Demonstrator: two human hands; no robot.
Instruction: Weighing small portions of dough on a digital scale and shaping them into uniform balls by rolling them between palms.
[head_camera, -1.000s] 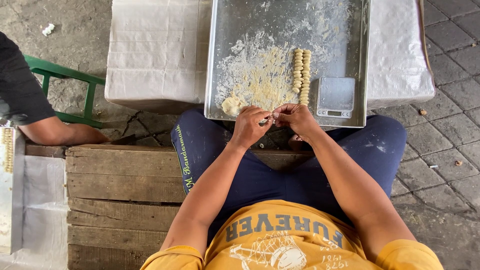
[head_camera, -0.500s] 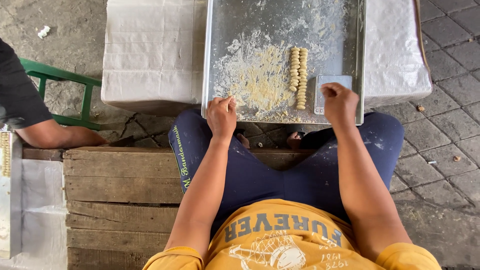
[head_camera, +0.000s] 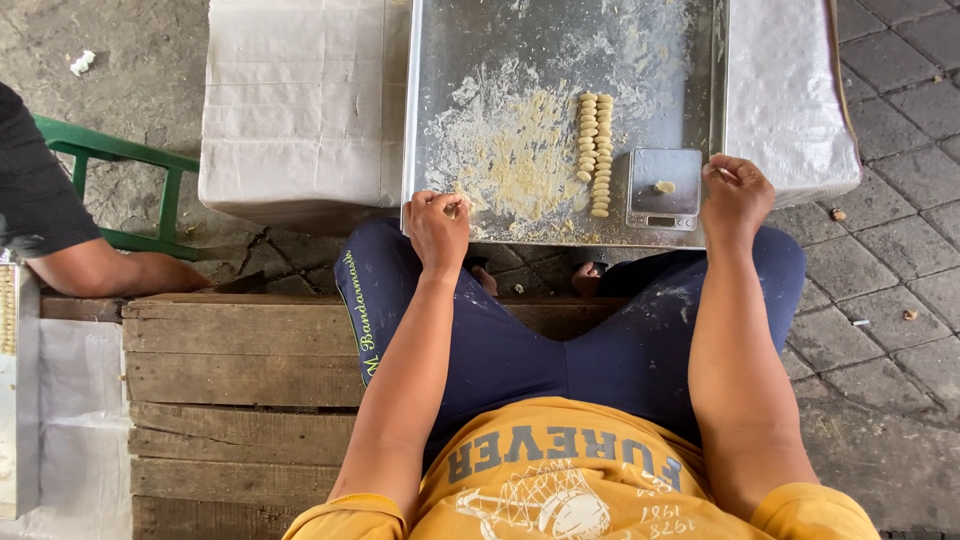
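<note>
A dough piece (head_camera: 664, 186) now lies on the scale (head_camera: 665, 188), just left of the right hand (head_camera: 735, 195), which has pulled back loosely curled. The left hand (head_camera: 438, 225) pinches crumbs at the tray (head_camera: 520, 40) edge.

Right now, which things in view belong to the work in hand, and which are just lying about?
In use:
- metal tray
- loose dough
- rows of shaped pieces
- small scale with one piece on it
- left hand and right hand at the tray's near edge

Lying about:
- green frame
- wooden pallet
- another person's arm
</note>
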